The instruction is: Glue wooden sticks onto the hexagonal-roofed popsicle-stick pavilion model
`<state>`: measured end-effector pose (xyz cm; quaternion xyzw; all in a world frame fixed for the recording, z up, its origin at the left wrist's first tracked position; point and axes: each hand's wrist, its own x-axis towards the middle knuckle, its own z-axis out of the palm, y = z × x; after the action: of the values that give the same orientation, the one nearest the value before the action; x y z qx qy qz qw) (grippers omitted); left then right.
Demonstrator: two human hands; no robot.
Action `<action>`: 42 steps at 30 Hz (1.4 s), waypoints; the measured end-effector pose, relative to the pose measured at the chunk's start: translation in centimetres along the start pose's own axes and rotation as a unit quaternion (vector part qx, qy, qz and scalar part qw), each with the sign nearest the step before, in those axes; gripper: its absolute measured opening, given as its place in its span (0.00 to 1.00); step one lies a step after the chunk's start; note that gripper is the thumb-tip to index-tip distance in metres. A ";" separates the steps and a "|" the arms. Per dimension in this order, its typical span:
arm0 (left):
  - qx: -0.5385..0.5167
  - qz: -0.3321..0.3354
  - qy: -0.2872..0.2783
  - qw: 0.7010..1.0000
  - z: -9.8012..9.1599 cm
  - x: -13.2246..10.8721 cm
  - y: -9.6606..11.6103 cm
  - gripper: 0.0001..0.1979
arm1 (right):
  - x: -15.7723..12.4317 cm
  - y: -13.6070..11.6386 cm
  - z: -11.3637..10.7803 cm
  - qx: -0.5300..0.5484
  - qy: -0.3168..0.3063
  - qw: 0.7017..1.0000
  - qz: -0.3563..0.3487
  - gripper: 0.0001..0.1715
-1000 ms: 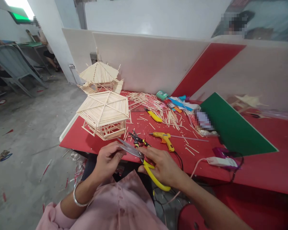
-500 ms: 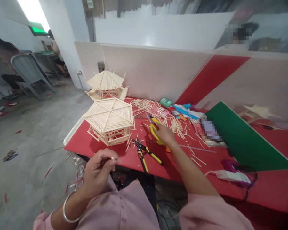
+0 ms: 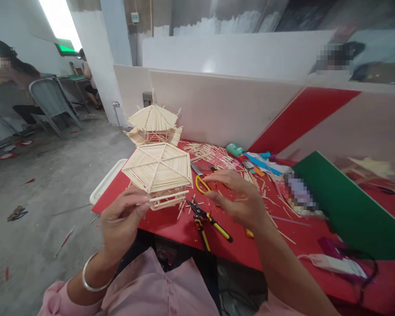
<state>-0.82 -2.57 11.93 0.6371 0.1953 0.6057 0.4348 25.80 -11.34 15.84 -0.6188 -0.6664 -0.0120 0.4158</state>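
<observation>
My left hand (image 3: 123, 219) pinches a thin pale wooden stick (image 3: 169, 196), which points right across the front of a hexagonal stick model (image 3: 158, 169). My right hand (image 3: 238, 197) is open, thumb and fingers apart, just right of the yellow handle of a pair of scissors (image 3: 202, 185) on the red tabletop (image 3: 181, 228). Cutting pliers (image 3: 199, 215) with black and yellow handles lie open below it. Behind the hexagonal model stands a second stick pavilion (image 3: 153, 118) with a pointed roof.
Loose sticks (image 3: 210, 153) are heaped toward the back. A green bottle (image 3: 235, 149), a green board (image 3: 345, 210) and a white power strip (image 3: 335, 265) lie to the right. A pale partition (image 3: 217, 105) closes off the back. People sit at the far left.
My right hand has let go of the scissors and come nearer with its fingers apart. My left hand has raised the stick to the model's front, and the view has shifted slightly.
</observation>
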 end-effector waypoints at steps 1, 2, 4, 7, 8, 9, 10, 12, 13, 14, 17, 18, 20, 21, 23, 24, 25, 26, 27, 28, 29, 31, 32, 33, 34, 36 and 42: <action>-0.006 -0.004 -0.007 1.000 0.4 0.4 -0.1 0.07 | 0.3 -1.5 -0.1 0.016 -0.009 0.998 -0.058 0.18; -0.006 -0.008 -0.016 1.000 0.8 0.7 -0.2 0.07 | 0.7 -2.6 0.0 0.017 -0.019 0.995 -0.100 0.19; 0.026 -0.007 -0.032 0.999 1.4 1.3 0.0 0.05 | 1.7 -3.9 0.7 0.011 -0.037 0.989 -0.141 0.16; 0.149 0.032 -0.054 0.987 1.4 2.1 0.4 0.02 | 3.0 -3.7 2.0 0.018 -0.050 0.986 -0.157 0.07; 0.197 0.064 -0.059 0.976 1.3 2.3 0.5 0.02 | 3.3 -3.3 2.4 0.022 -0.051 0.986 -0.158 0.07; 0.244 0.102 -0.063 0.962 1.2 2.5 0.5 0.02 | 3.5 -2.9 2.8 0.025 -0.050 0.986 -0.157 0.08; 0.286 0.138 -0.066 0.946 1.1 2.7 0.5 0.02 | 3.7 -2.5 3.2 0.026 -0.047 0.986 -0.155 0.08; 0.349 0.186 -0.065 0.916 0.8 3.0 0.4 0.04 | 3.7 -1.7 3.8 0.024 -0.033 0.989 -0.142 0.08; 0.370 0.194 -0.063 0.906 0.7 3.1 0.2 0.06 | 3.7 -1.4 4.1 0.022 -0.023 0.991 -0.133 0.08; 0.387 0.194 -0.063 0.899 0.6 3.1 0.1 0.08 | 3.6 -1.1 4.4 0.019 -0.015 0.992 -0.125 0.08; 0.410 0.195 -0.061 0.889 0.6 3.3 -0.4 0.11 | 3.2 -0.7 5.0 0.006 -0.001 0.994 -0.107 0.07; 0.412 0.194 -0.061 0.888 0.6 3.3 -0.5 0.10 | 3.1 -0.6 5.1 0.002 0.000 0.994 -0.105 0.07; 0.408 0.192 -0.061 0.890 0.7 3.3 -0.8 0.08 | 3.0 -0.6 5.2 0.000 0.002 0.995 -0.104 0.06; 0.405 0.191 -0.062 0.892 0.8 3.3 -0.9 0.07 | 3.0 -0.6 5.2 0.003 0.001 0.995 -0.105 0.06; 0.398 0.189 -0.064 0.895 0.9 3.3 -1.1 0.04 | 3.0 -0.7 5.1 0.012 -0.004 0.995 -0.103 0.06; 0.396 0.188 -0.065 0.897 1.0 3.3 -1.2 0.03 | 3.0 -0.8 5.1 0.016 -0.007 0.995 -0.102 0.06; 0.394 0.187 -0.064 0.898 1.0 3.3 -1.2 0.02 | 3.1 -0.8 5.0 0.019 -0.010 0.995 -0.101 0.06; 0.393 0.187 -0.063 0.898 1.0 3.3 -1.2 0.01 | 3.1 -0.8 5.0 0.023 -0.012 0.995 -0.101 0.06; 0.392 0.188 -0.062 0.898 1.0 3.4 -1.2 0.01 | 3.1 -0.8 5.0 0.026 -0.013 0.994 -0.102 0.06; 0.391 0.189 -0.062 0.899 1.0 3.4 -1.2 0.01 | 3.1 -0.8 5.0 0.030 -0.013 0.994 -0.103 0.05; 0.390 0.189 -0.062 0.899 1.1 3.4 -1.1 0.01 | 3.1 -0.8 5.1 0.034 -0.011 0.994 -0.105 0.05; 0.387 0.189 -0.063 0.900 1.0 3.5 -1.0 0.01 | 3.1 -0.8 5.2 0.044 -0.003 0.993 -0.108 0.05; 0.386 0.190 -0.063 0.901 1.0 3.5 -1.0 0.01 | 3.0 -0.8 5.3 0.049 0.000 0.993 -0.106 0.05; 0.385 0.190 -0.063 0.901 1.0 3.4 -0.9 0.01 | 3.0 -0.9 5.4 0.054 0.001 0.993 -0.102 0.05; 0.384 0.190 -0.063 0.901 1.0 3.4 -0.9 0.02 | 2.9 -0.9 5.4 0.059 0.000 0.994 -0.097 0.05; 0.383 0.191 -0.064 0.902 1.0 3.3 -1.0 0.02 | 2.8 -1.1 5.5 0.061 -0.004 0.994 -0.090 0.05; 0.378 0.185 -0.063 0.905 1.0 3.2 -1.4 0.02 | 2.6 -1.2 5.7 0.044 0.017 0.994 -0.096 0.05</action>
<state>1.12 0.33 12.85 0.8151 0.2604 0.5147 0.0532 22.00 -6.51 14.20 -0.5324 -0.7156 -0.0331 0.4509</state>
